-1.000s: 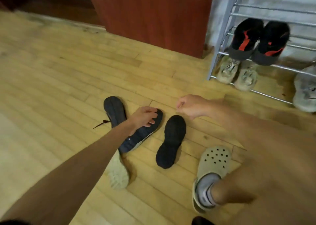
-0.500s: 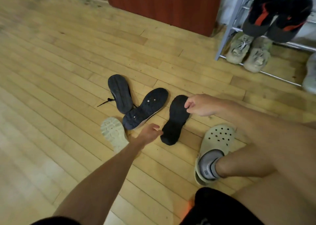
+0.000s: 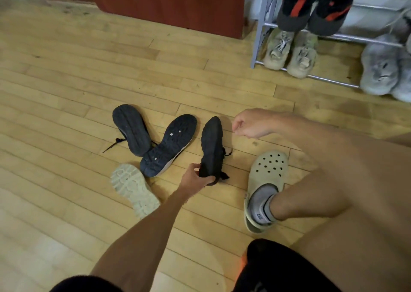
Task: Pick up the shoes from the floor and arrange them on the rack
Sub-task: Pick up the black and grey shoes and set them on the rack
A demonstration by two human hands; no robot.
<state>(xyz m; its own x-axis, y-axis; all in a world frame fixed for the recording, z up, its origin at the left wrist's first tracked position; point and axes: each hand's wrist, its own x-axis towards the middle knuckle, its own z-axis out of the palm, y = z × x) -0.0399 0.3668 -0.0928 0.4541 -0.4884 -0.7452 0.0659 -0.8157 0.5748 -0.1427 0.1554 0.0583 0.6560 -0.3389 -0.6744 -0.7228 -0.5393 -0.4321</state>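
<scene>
Black from sole to laces, the black shoe point(image 3: 211, 145) lies tipped on its edge on the wooden floor point(image 3: 66, 91), toe pointing away from us. Our left hand point(image 3: 195, 178) grips its heel end, fingers curled under and thumb on the sole side. Our right hand point(image 3: 246, 124) hovers just past the toe, fingers loosely curled and holding nothing.

To do this lift well, we should seat the grip deeper round the heel before raising, since a hold at one end lets the toe droop and swing. The right hand could take the toe to steady it. The loose lace hanging on the right side may snag, so we should lift clear before carrying.

Close by on the left, the two navy shoes point(image 3: 169, 145) lie sole-up and overlapping, with a pale-soled shoe point(image 3: 133, 189) beside them; we should lift straight up so as not to knock them. The metal shoe rack point(image 3: 258, 25) stands well apart at upper right, its near shelves already holding pairs.
</scene>
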